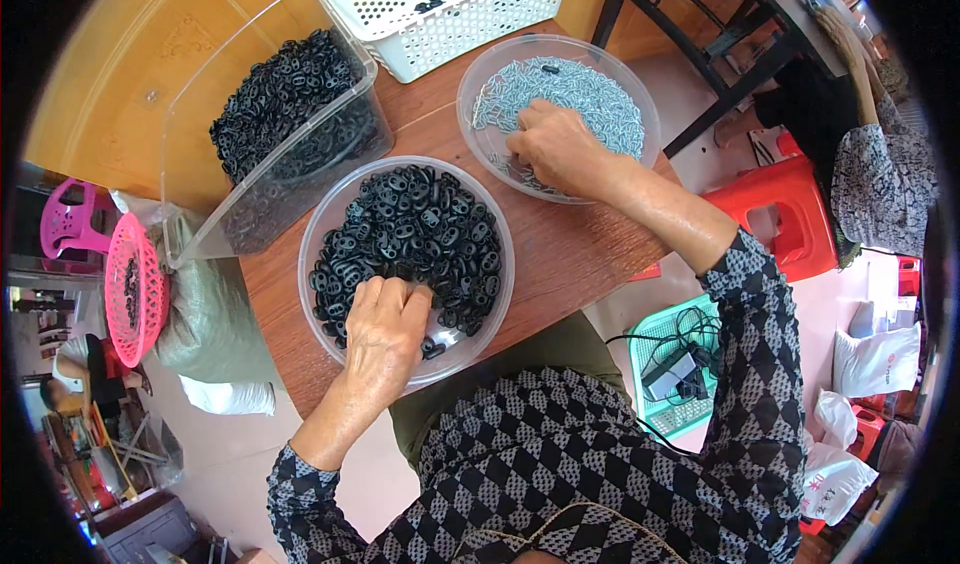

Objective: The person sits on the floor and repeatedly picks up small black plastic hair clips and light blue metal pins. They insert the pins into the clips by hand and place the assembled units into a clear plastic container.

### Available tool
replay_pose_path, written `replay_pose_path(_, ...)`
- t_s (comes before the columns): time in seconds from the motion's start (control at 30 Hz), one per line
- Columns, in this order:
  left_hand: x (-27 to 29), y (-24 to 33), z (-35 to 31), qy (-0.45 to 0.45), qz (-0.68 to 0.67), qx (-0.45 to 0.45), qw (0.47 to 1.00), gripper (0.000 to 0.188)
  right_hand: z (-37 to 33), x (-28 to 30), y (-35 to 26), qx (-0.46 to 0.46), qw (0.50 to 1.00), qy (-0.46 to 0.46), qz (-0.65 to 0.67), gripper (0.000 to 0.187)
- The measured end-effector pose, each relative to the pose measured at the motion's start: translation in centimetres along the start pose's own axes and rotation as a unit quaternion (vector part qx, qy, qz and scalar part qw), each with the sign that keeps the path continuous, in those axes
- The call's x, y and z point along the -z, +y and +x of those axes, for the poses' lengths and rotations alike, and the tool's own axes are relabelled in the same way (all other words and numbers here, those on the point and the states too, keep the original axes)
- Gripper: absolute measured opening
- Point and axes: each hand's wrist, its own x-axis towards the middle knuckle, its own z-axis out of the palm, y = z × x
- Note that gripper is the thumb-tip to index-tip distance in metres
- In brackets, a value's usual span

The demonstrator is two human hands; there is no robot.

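Observation:
My left hand reaches into a round clear bowl heaped with small black plastic pieces, each with two holes. Its fingers are curled and its fingertips are hidden among the pieces. My right hand is in a second clear bowl, farther back and to the right, full of small silvery metal pins. The fingers there are bent together, and what they pinch is hidden. One black piece lies on top of the pins.
A tilted clear bin of black pieces stands at the left of the wooden table. Behind is a white perforated basket. Red stools and a green basket with cables stand at right. Another person's patterned sleeve shows far right.

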Motion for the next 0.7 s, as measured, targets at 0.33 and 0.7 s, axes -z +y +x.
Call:
replay_pose_path(0.33, 0.9, 0.8, -1.4, 0.1, -0.105, 0.089, 0.985, 0.021, 0.6, -0.4, 0.6, -0.056, 0.995, 0.001, 0.086, 0.005)
replay_pose_path(0.7, 1.1, 1.8, -1.9, 0.141, -0.197, 0.175, 0.954, 0.013, 2.1, -1.6, 0.4, -0.05, 0.995, 0.041, 0.081, 0.006)
